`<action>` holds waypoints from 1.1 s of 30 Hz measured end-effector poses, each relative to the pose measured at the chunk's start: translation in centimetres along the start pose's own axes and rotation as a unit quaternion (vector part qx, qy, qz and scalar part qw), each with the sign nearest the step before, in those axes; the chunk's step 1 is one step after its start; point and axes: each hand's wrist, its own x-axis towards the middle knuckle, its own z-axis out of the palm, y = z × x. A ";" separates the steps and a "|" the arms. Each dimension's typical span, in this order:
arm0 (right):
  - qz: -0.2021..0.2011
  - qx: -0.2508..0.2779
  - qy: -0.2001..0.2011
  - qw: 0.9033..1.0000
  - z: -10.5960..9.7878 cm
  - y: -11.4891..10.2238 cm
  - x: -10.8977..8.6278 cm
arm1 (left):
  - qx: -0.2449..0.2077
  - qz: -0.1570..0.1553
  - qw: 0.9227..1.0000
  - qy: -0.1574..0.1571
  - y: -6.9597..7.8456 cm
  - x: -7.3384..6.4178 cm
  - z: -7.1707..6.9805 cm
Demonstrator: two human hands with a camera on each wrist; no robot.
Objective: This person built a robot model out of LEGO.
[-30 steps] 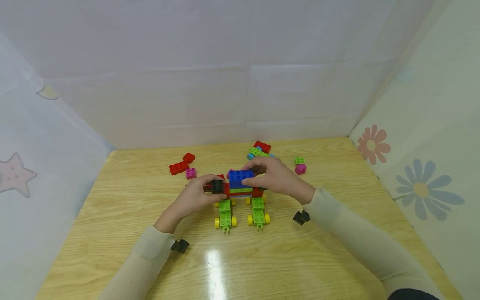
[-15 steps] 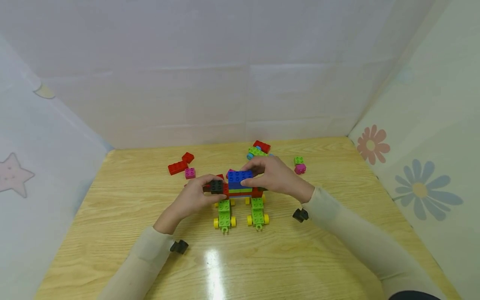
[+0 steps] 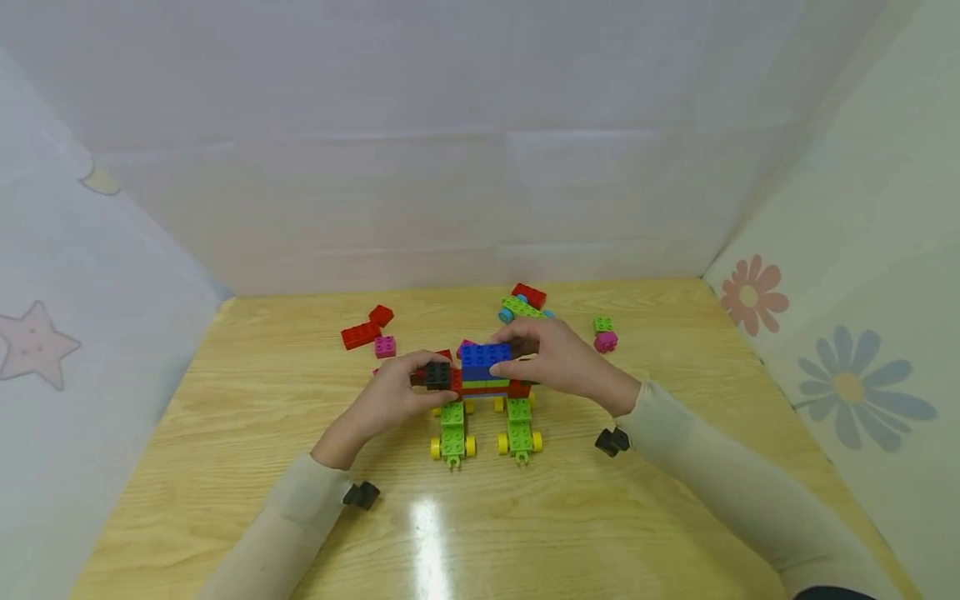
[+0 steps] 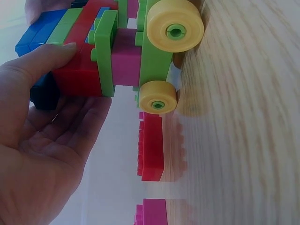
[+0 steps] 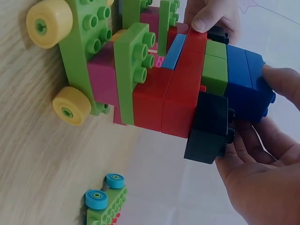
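A toy-brick build stands on two green wheeled bases with yellow wheels. Its middle has red bricks, a green layer and blue bricks on top. A black brick sits at the left end, another black brick at the right end. My left hand grips the left end, thumb on the near red side and fingers behind. My right hand pinches the blue bricks between thumb and fingers; its fingertips behind are partly hidden.
Loose red bricks and a pink brick lie at the back left of the wooden table. Behind the build is a green base with blue wheels, beside a red brick. Small green and pink bricks lie at the right.
The head view shifts slightly. Both hands keep the same hold, and the build stays in place beneath them.
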 end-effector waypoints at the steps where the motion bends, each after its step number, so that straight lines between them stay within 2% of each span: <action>1: 0.000 0.004 0.002 1.000 0.1 0.1 -0.1 | 0.000 0.000 1.000 0.000 0.0 0.0 0.0; 12: 0.004 0.003 0.021 1.000 0.7 0.7 -0.9 | -0.005 0.001 1.000 -0.003 -0.2 -0.5 0.2; 22: -0.001 0.011 0.028 1.000 0.4 1.0 -1.2 | 0.001 0.007 1.000 -0.004 -0.6 -0.3 0.1; 33: 0.001 0.040 0.025 0.999 -0.4 1.5 -1.6 | 0.001 0.012 1.000 -0.005 -0.4 -0.2 -0.1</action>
